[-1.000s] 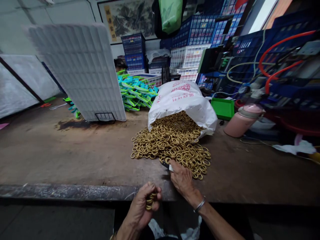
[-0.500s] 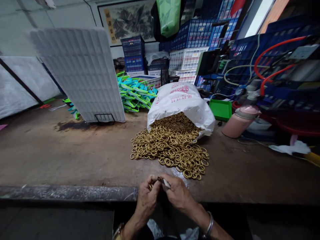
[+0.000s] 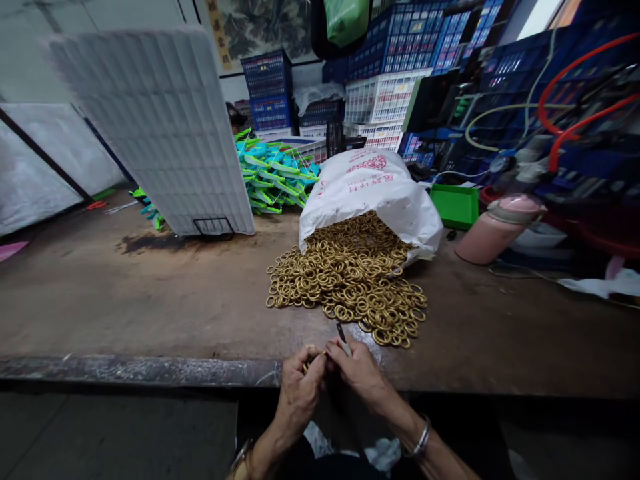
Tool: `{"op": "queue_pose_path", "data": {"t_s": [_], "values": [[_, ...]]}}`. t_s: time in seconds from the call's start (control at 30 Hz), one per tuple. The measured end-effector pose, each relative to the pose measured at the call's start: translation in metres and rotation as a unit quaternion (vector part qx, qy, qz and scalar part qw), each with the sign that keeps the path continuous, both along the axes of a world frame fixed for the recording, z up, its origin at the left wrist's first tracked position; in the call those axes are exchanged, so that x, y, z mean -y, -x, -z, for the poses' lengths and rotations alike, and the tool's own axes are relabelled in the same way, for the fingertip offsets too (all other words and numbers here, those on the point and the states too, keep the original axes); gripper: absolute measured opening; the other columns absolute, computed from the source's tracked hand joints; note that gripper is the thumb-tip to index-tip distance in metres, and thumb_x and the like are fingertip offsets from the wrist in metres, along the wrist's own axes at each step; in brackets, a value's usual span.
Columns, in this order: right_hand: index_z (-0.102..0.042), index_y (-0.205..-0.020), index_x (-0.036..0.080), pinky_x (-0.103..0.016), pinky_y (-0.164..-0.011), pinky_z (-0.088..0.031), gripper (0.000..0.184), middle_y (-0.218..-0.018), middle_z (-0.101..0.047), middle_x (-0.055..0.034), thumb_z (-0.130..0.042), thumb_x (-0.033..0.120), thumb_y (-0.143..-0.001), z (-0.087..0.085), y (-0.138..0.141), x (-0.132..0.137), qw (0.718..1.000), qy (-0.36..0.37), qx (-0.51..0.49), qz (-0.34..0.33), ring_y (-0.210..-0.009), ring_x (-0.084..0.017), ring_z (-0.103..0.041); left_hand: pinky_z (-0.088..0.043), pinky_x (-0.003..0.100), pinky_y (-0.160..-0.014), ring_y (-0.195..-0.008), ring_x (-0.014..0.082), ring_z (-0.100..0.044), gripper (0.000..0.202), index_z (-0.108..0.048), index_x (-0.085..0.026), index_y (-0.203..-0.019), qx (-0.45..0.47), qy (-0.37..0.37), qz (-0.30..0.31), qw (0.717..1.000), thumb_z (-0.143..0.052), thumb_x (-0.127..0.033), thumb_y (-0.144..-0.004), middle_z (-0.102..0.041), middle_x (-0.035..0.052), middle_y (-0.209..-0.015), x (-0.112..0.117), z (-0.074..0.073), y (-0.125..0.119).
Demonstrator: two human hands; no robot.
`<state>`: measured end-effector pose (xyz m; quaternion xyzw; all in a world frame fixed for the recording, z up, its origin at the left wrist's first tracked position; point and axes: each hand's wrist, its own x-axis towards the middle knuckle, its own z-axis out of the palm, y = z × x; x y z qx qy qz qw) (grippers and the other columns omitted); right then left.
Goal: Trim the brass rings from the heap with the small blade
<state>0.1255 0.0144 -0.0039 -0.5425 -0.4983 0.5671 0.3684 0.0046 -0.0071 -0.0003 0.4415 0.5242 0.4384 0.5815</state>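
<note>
My left hand (image 3: 299, 393) is closed around a small stack of brass rings (image 3: 311, 361) at the near edge of the workbench (image 3: 150, 300). My right hand (image 3: 361, 375) touches it from the right and pinches a thin dark tool (image 3: 343, 336) whose tip points up and away. Just beyond both hands lies a heap of loose brass rings (image 3: 350, 283) spilling from a white printed sack (image 3: 373, 190) that lies on its side.
A white gridded panel (image 3: 155, 127) leans upright at back left. Behind it lies a pile of teal and green plastic parts (image 3: 273, 177). A green tray (image 3: 455, 207), a pink flask (image 3: 495, 227), hoses and stacked blue and white crates (image 3: 380, 100) crowd the right and back.
My right hand drew back from the ring heap with the tool and met my left hand at the bench edge. Since then the tool has tilted upward.
</note>
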Motion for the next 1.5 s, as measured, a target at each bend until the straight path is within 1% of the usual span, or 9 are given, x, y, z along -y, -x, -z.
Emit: {"op": "queue_pose_path", "data": {"t_s": [0.17,0.4,0.53,0.63,0.7,0.8,1.13,1.3,1.5], "values": [[-0.054,-0.064,0.015,-0.021,-0.051,-0.035,0.027,-0.053,-0.049,0.0034,-0.046,0.039,-0.073,0.000,0.001,-0.002,0.996,-0.055,0.065,-0.006,-0.052,-0.009,-0.044,-0.023,0.016,-0.034,-0.035,0.0040,-0.033,0.033,-0.049,-0.016,-0.065,0.063,0.078,0.018,0.995,-0.054,-0.048,-0.070,-0.042,-0.0065,-0.048,0.001,-0.001,0.000],[-0.053,-0.064,0.016,-0.021,-0.051,-0.035,0.027,-0.052,-0.049,0.0029,-0.040,0.037,-0.075,0.004,-0.005,-0.001,0.999,-0.034,0.035,-0.021,-0.050,-0.009,-0.045,-0.019,0.014,-0.034,-0.038,0.0020,-0.035,0.031,-0.047,-0.016,-0.070,0.177,0.110,0.020,0.978,-0.056,-0.045,-0.071,-0.045,-0.0058,-0.054,0.005,0.002,0.002],[-0.052,-0.064,0.017,-0.021,-0.050,-0.034,0.026,-0.053,-0.050,0.0018,-0.037,0.034,-0.077,0.010,-0.010,0.003,0.992,-0.063,0.111,-0.022,-0.052,-0.011,-0.046,-0.019,0.013,-0.033,-0.037,0.0027,-0.037,0.034,-0.042,-0.018,-0.070,0.215,0.122,0.011,0.969,-0.059,-0.047,-0.068,-0.045,-0.0067,-0.053,0.003,-0.001,0.001],[-0.053,-0.068,0.018,-0.021,-0.051,-0.033,0.019,-0.057,-0.053,0.0011,-0.036,0.024,-0.076,0.011,-0.011,0.008,0.973,-0.115,0.192,-0.060,-0.054,-0.012,-0.047,-0.020,0.013,-0.034,-0.038,0.0028,-0.037,0.036,-0.040,-0.018,-0.069,0.224,0.122,0.010,0.967,-0.060,-0.048,-0.067,-0.045,-0.0068,-0.053,0.001,-0.001,0.000],[-0.054,-0.074,0.019,-0.021,-0.054,-0.032,0.018,-0.060,-0.056,0.0013,-0.037,0.013,-0.070,0.009,-0.010,0.011,0.955,-0.146,0.243,-0.092,-0.055,-0.011,-0.049,-0.021,0.013,-0.034,-0.039,0.0029,-0.038,0.035,-0.041,-0.018,-0.071,0.219,0.120,0.010,0.968,-0.060,-0.048,-0.067,-0.045,-0.0068,-0.054,0.001,-0.001,0.000],[-0.055,-0.083,0.020,-0.020,-0.057,-0.032,0.032,-0.062,-0.058,0.0017,-0.037,0.006,-0.061,0.007,-0.010,0.013,0.936,-0.154,0.294,-0.116,-0.057,-0.012,-0.051,-0.022,0.013,-0.035,-0.040,0.0030,-0.038,0.035,-0.041,-0.018,-0.072,0.195,0.116,0.014,0.974,-0.060,-0.048,-0.067,-0.046,-0.0066,-0.053,0.001,-0.002,0.001],[-0.054,-0.086,0.019,-0.021,-0.061,-0.033,0.036,-0.070,-0.061,-0.0013,-0.035,0.002,-0.060,0.006,-0.008,0.013,0.916,-0.146,0.355,-0.117,-0.065,-0.014,-0.055,-0.024,0.014,-0.035,-0.037,0.0031,-0.032,0.033,-0.042,-0.018,-0.072,0.080,0.062,0.044,0.994,-0.052,-0.049,-0.073,-0.044,-0.0068,-0.048,0.001,0.002,0.008],[-0.053,-0.085,0.019,-0.022,-0.061,-0.032,0.035,-0.072,-0.061,-0.0017,-0.035,0.002,-0.060,0.007,-0.008,0.013,0.907,-0.154,0.378,-0.105,-0.067,-0.014,-0.054,-0.025,0.014,-0.036,-0.037,0.0034,-0.032,0.031,-0.043,-0.018,-0.072,0.060,0.063,0.044,0.995,-0.050,-0.049,-0.075,-0.043,-0.0066,-0.051,0.001,0.006,0.009],[-0.052,-0.086,0.019,-0.022,-0.058,-0.029,0.036,-0.070,-0.060,-0.0007,-0.035,0.002,-0.059,0.003,-0.009,0.014,0.901,-0.151,0.385,-0.129,-0.063,-0.013,-0.053,-0.024,0.016,-0.036,-0.037,0.0044,-0.032,0.035,-0.043,-0.018,-0.068,0.033,0.048,0.042,0.997,-0.051,-0.051,-0.072,-0.042,-0.0061,-0.049,0.001,0.005,0.009]]}}
